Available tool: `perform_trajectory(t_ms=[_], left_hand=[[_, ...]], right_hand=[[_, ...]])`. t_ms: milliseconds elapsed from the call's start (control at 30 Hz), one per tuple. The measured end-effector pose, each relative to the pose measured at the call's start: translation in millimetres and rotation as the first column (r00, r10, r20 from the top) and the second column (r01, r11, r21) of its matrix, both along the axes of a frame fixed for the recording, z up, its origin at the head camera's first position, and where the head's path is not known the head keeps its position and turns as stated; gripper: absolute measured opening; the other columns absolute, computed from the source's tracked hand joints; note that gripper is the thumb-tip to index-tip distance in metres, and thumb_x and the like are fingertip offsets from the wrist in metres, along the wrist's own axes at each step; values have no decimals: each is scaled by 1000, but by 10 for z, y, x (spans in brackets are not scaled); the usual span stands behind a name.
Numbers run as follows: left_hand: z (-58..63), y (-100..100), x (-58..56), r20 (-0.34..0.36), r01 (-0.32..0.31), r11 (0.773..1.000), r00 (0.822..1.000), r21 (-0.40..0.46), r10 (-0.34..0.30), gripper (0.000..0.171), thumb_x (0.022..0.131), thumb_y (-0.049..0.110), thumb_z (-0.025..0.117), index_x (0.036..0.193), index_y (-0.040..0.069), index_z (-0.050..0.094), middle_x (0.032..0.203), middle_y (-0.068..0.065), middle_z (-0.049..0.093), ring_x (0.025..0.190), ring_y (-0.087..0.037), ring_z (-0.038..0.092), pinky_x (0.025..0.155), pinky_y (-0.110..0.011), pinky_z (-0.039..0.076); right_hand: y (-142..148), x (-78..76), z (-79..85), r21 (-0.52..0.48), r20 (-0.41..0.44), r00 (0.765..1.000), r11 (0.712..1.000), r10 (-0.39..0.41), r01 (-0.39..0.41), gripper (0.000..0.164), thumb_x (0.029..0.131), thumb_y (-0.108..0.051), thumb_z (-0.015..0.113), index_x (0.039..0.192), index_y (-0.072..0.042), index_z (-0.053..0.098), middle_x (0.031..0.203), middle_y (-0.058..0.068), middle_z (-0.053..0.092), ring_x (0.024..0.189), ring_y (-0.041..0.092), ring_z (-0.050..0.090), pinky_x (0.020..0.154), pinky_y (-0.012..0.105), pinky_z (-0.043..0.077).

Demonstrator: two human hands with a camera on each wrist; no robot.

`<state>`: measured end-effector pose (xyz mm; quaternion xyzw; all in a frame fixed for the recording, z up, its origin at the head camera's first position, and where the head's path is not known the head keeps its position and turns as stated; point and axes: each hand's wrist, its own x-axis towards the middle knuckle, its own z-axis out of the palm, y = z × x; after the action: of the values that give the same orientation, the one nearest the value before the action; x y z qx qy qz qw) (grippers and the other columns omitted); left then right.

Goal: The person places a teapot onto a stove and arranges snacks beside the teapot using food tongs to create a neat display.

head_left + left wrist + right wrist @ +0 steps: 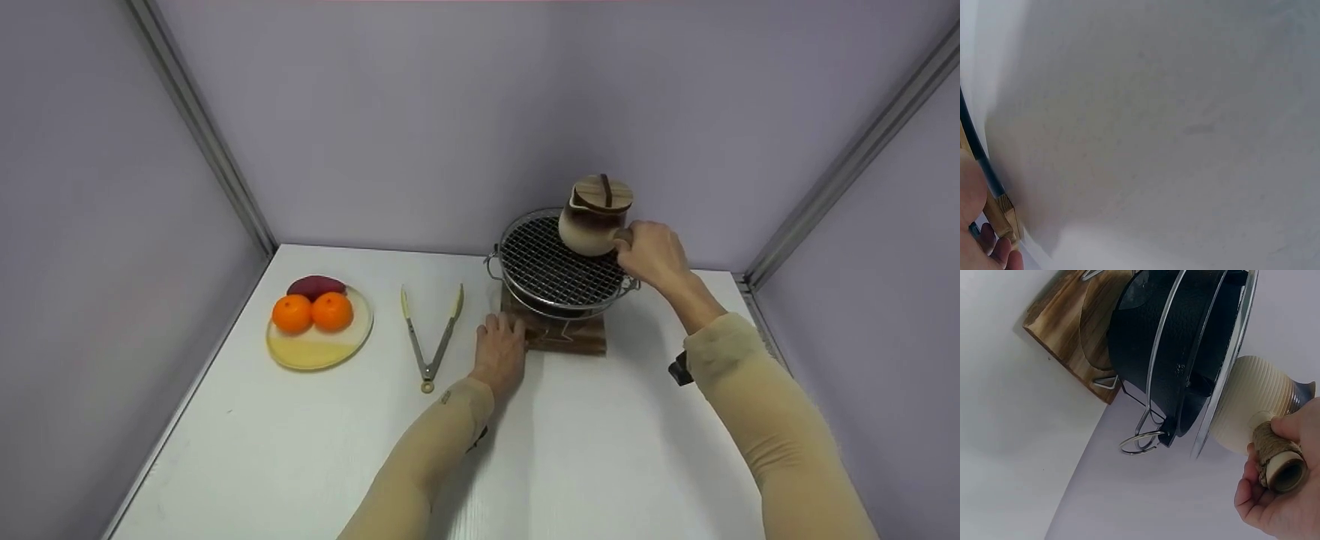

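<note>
White table (600,450) with a round grill (555,274) on it

Grill's on a wooden board (562,345), yellow-and-cream plate (315,356) off left, tongs (442,345) spread between. Lidded pot (589,234) is at the grill's back right, can't tell if it's fully resting there. Left hand (501,352) is holding the board's left edge, right hand (654,253) is gripping the pot's handle (1275,453).

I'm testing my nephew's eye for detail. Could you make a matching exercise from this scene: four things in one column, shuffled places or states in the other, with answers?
1. Lidded pot
2. Tongs
3. Oranges
4. Wooden board

A. Spread in a V
B. Underneath the grill
C. Held by its handle in the right hand
D. On the round plate

Pairs: 1-C, 2-A, 3-D, 4-B
</note>
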<state>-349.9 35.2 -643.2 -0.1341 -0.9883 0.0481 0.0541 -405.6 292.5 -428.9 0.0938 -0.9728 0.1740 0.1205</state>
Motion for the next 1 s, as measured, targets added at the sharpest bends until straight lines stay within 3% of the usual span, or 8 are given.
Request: perform_trajectory(t_ms=[433, 1000], left_hand=[[0, -9, -8, 4, 4, 1000, 1000, 19, -4, 45, 115, 37, 58, 154, 14, 55, 134, -13, 59, 123, -30, 56, 100, -42, 55], [-9, -45, -24, 18, 19, 999, 1000, 28, -19, 45, 113, 34, 63, 152, 13, 56, 133, -13, 59, 122, -29, 57, 98, -42, 56]], right_hand=[[-29, 31, -12, 28, 31, 999, 1000, -4, 3, 28, 105, -18, 55, 87, 2, 64, 92, 28, 69, 86, 46, 67, 80, 65, 57], [-27, 37, -19, -1, 34, 999, 1000, -32, 32, 36, 103, -23, 58, 109, 9, 73, 109, 33, 75, 102, 54, 73, 88, 68, 59]])
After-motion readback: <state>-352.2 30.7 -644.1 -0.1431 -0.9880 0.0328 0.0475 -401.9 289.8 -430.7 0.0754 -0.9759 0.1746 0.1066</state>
